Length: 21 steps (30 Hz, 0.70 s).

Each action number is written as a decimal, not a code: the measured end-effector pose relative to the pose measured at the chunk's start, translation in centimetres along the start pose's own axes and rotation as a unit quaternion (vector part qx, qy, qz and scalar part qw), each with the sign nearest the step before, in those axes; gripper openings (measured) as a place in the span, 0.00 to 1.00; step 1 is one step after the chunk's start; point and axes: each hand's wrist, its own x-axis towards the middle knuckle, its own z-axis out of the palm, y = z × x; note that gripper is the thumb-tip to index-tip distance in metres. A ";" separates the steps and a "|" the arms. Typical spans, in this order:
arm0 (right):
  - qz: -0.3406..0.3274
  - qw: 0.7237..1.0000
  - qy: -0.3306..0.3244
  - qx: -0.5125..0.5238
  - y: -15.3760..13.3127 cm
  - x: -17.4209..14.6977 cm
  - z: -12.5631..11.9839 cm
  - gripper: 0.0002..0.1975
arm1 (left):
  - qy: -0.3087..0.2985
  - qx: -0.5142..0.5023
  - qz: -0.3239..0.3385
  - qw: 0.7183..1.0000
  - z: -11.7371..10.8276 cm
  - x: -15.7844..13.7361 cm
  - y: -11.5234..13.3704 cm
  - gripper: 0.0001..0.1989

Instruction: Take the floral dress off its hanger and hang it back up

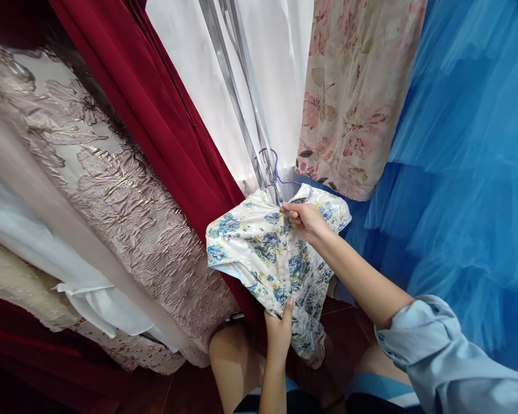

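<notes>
A short-sleeved white dress (267, 238) printed with blue flowers and small yellow touches hangs from a thin purple hanger (277, 172). My right hand (304, 218) pinches the top of the dress's centre opening, just below the neckline. Whether its fingertips hold only cloth or also a small fastener is too small to tell. My left hand (280, 328) is closed on the lower edge of the bodice, thumb in front and fingers behind the cloth. Below that hand the dress's lower part drops in loose folds.
Grey metal rack poles (242, 86) rise behind the hanger. On the left hang a dark red cloth (155, 115) and a textured pinkish gown (125, 190). A pink-flowered garment (349, 115) and a layered blue tulle gown (453, 190) hang on the right. My bare knee (231, 356) is below.
</notes>
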 end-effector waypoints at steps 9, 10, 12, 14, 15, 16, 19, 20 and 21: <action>0.030 1.000 0.003 -0.010 -2.3 1.4 0.9 0.05 | -0.009 0.005 -0.010 1.000 -0.4 -0.1 0.5 0.30; 0.034 0.999 0.004 -0.012 -2.6 1.6 1.0 0.05 | -0.009 0.008 -0.011 1.000 -0.4 -0.1 0.5 0.30; 0.042 0.999 0.007 -0.015 -2.9 1.9 1.2 0.05 | -0.009 0.014 -0.012 1.000 -0.4 0.0 0.5 0.29; 0.050 0.999 0.008 -0.019 -3.2 2.1 1.4 0.06 | -0.008 0.014 -0.011 1.000 -0.3 0.2 0.4 0.29; 0.053 0.998 0.008 -0.022 -3.3 2.2 1.5 0.07 | -0.007 0.012 -0.008 1.000 -0.3 0.2 0.4 0.28; 0.055 0.998 0.008 -0.025 -3.5 2.2 1.6 0.07 | -0.006 0.010 -0.006 1.000 -0.3 0.3 0.3 0.28; 0.049 0.998 0.009 -0.031 -4.4 2.5 1.9 0.07 | -0.008 0.007 -0.005 1.000 -0.3 0.1 -0.1 0.28; 0.043 0.998 0.010 -0.033 -4.8 2.7 2.1 0.07 | -0.009 0.006 -0.007 1.000 -0.3 0.0 -0.2 0.28; 0.036 0.999 0.012 -0.035 -5.2 2.8 2.2 0.07 | -0.007 0.004 -0.008 1.000 -0.3 -0.1 -0.3 0.28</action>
